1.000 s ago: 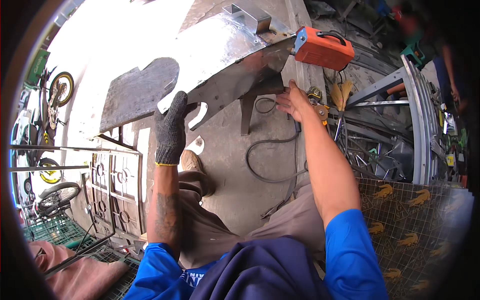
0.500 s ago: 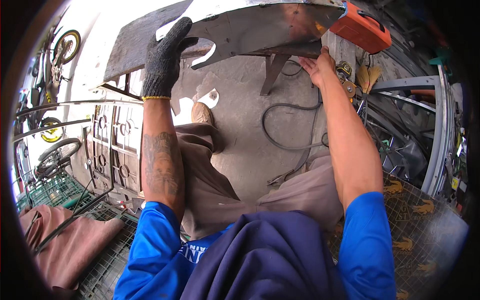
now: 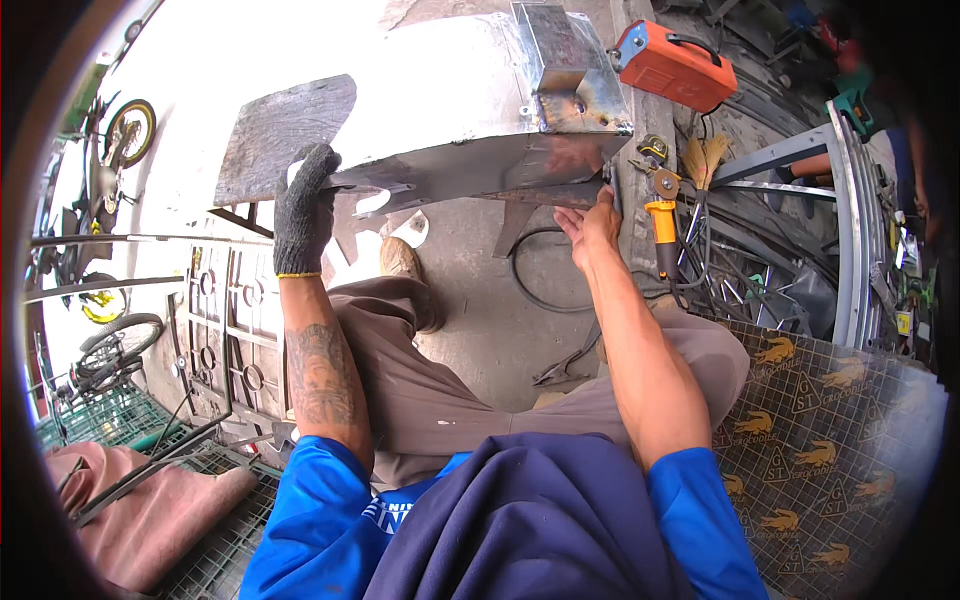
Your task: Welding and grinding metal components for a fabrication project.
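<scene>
A bent sheet-metal housing (image 3: 440, 168) lies across a bench in front of me, its top glaring white and its near side dark and shiny. A metal box section (image 3: 560, 50) sits on its right end, beside heat-stained metal. My left hand (image 3: 305, 205), in a dark knitted glove with a yellow cuff, is closed round the housing's left end, next to a curved cut-out. My bare right hand (image 3: 590, 225) is at the lower right corner, thumb side against the edge and the other fingers loosely spread below it. Part of that grip is hidden.
A worn wooden board (image 3: 285, 130) lies at the left. On the right are an orange welding machine (image 3: 675, 65), a tape measure (image 3: 652, 150), a yellow angle grinder (image 3: 663, 225), a brush (image 3: 703, 165) and metal frames (image 3: 850, 230). A cable (image 3: 515, 275) loops over the floor.
My view has shifted, bringing the housing's top and box section into sight. The housing appears lower and tilted differently, with both hands still at its ends. The grinder is now in plain view.
</scene>
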The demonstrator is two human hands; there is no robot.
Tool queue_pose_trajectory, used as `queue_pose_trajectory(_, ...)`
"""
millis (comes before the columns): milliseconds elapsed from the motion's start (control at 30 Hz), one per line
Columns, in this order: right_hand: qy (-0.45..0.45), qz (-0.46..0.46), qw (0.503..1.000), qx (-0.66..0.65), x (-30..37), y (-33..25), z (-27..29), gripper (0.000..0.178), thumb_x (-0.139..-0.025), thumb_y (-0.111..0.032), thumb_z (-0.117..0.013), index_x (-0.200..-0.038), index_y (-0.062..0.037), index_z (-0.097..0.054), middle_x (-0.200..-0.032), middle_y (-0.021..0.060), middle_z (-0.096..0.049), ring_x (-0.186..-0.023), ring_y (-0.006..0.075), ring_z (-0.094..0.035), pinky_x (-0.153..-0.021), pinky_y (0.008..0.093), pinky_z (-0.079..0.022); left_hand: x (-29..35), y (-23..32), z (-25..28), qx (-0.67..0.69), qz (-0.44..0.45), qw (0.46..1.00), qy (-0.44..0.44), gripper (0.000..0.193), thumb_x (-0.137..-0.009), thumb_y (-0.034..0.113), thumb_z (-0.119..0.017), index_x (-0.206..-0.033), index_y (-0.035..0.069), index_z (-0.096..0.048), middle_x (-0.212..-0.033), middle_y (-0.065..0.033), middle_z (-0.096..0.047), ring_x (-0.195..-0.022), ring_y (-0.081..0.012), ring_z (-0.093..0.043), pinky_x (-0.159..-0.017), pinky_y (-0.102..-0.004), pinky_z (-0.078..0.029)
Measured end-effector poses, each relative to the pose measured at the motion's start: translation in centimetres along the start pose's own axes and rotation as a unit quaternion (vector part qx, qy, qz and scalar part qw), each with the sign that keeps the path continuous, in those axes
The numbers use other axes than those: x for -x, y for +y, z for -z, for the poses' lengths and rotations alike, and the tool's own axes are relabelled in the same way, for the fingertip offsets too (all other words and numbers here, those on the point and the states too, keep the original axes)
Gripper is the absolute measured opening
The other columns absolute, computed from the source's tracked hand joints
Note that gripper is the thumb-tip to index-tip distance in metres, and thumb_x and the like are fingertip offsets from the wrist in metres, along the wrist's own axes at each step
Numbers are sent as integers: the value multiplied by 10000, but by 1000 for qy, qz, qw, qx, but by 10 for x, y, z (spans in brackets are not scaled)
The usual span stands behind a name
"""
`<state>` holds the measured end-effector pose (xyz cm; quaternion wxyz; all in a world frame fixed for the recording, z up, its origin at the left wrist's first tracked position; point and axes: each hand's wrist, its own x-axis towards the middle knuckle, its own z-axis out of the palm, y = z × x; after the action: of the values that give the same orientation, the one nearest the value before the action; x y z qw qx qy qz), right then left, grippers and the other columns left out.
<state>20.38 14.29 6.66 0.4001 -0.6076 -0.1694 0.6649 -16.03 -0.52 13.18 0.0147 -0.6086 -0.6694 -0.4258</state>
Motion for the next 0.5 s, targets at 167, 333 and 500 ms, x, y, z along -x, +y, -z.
queue_pose_trajectory(167, 21, -27, 999, -20, 48, 30, 10, 740, -1062, -557, -340, -1491, 45, -310, -1141, 254, -618, -865, 282, -700, -747, 360, -610, 20, -48, 20, 291, 229, 924, 95, 250, -947, 1, -611, -1196, -9, -629, -1058, -57, -660, -990, -142, -631, -822, -273, -524)
queue_pose_trajectory(333, -31, -48, 998, 9, 54, 23, 35, 686, -1069, -526, -362, -1413, 67, -354, -1194, 279, -621, -915, 298, -705, -770, 385, -611, 24, -39, 14, 433, 294, 847, 96, 232, -945, 118, -641, -1149, 10, -626, -1111, -91, -651, -1005, -237, -638, -884, -388, -540)
queue_pose_trajectory(500, -131, -57, 982, 124, 45, 19, 61, 653, -1073, -540, -329, -1343, 33, -489, -1154, 202, -699, -913, 241, -706, -727, 359, -582, 21, 14, 20, 398, 325, 853, 93, 569, -954, 332, -664, -1431, 72, -493, -1431, -116, -497, -1173, -257, -564, -963, -429, -502)
